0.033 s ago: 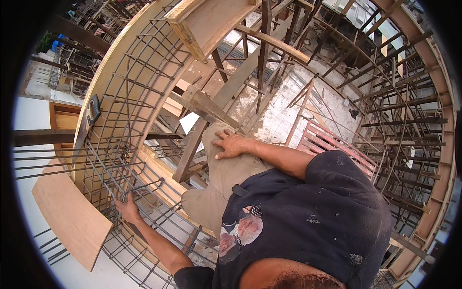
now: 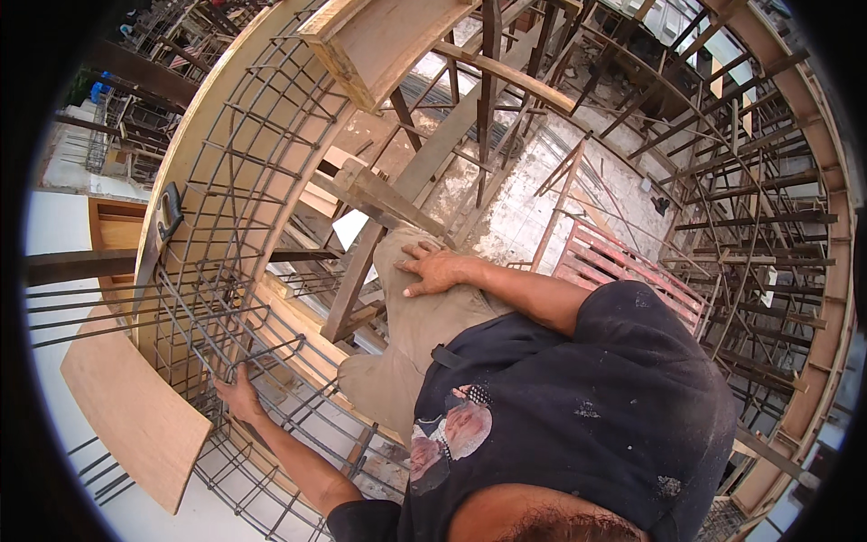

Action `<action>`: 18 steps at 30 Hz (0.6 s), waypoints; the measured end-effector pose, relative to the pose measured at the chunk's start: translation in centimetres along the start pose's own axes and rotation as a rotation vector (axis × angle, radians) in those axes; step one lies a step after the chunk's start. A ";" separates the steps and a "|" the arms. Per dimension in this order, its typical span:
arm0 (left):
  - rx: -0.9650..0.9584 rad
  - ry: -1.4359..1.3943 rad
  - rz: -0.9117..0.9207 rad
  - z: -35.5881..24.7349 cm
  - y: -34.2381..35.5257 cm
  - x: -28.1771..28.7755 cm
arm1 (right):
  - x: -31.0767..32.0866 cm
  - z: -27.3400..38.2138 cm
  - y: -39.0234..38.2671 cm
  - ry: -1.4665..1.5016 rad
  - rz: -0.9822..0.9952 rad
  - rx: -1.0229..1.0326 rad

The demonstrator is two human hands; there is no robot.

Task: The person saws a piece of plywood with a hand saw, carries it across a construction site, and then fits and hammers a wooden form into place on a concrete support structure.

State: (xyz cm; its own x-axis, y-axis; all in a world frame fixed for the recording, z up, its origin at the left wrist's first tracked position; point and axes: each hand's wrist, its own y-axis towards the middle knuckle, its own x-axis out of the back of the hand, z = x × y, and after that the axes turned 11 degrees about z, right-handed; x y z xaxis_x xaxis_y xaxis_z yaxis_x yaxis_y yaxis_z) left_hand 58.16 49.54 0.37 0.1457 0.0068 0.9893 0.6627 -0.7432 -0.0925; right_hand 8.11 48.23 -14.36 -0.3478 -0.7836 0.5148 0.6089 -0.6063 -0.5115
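My left hand (image 2: 241,397) is closed around a steel bar of the curved rebar cage (image 2: 271,154), low on the left; its fingertips are partly hidden. My right hand (image 2: 431,270) lies with fingers spread on the knee of my tan trousers (image 2: 397,312), holding nothing. Beyond my left hand, a handsaw (image 2: 165,217) with a dark handle leans at the curved plywood form (image 2: 185,172) beside the cage. A loose plywood sheet (image 2: 135,397) rests to the left of that hand, near several bars that stick out.
An open timber trough (image 2: 388,50) stands at the far side. Wooden beams (image 2: 442,154) and posts cross over a pale floor (image 2: 533,190) far below. A red slatted frame (image 2: 623,271) is at the right, with dense scaffolding poles (image 2: 750,244) and curved formwork (image 2: 835,181) beyond.
The view has turned slightly, so the surroundings sit a little further left. Both hands keep their places on the bar and the knee.
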 end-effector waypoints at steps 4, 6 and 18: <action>0.023 0.066 0.029 -1.9 -0.9 -0.1 | -1.6 -3.9 -4.9 0.323 -0.064 0.105; 0.064 0.006 -0.068 -0.2 0.3 -0.6 | -2.5 -4.5 -8.0 0.406 -0.063 0.086; 0.024 -0.091 0.111 -1.1 -1.5 0.3 | -19.4 -12.3 -17.5 0.694 -0.347 -0.360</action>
State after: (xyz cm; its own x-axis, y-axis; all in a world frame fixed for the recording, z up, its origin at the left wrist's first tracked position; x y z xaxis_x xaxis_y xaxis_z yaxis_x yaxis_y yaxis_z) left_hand 56.39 49.87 0.89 0.2844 -0.0136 0.9586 0.6561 -0.7263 -0.2050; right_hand -4.58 72.36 -23.88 -0.9021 -0.3799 0.2048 0.1645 -0.7415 -0.6505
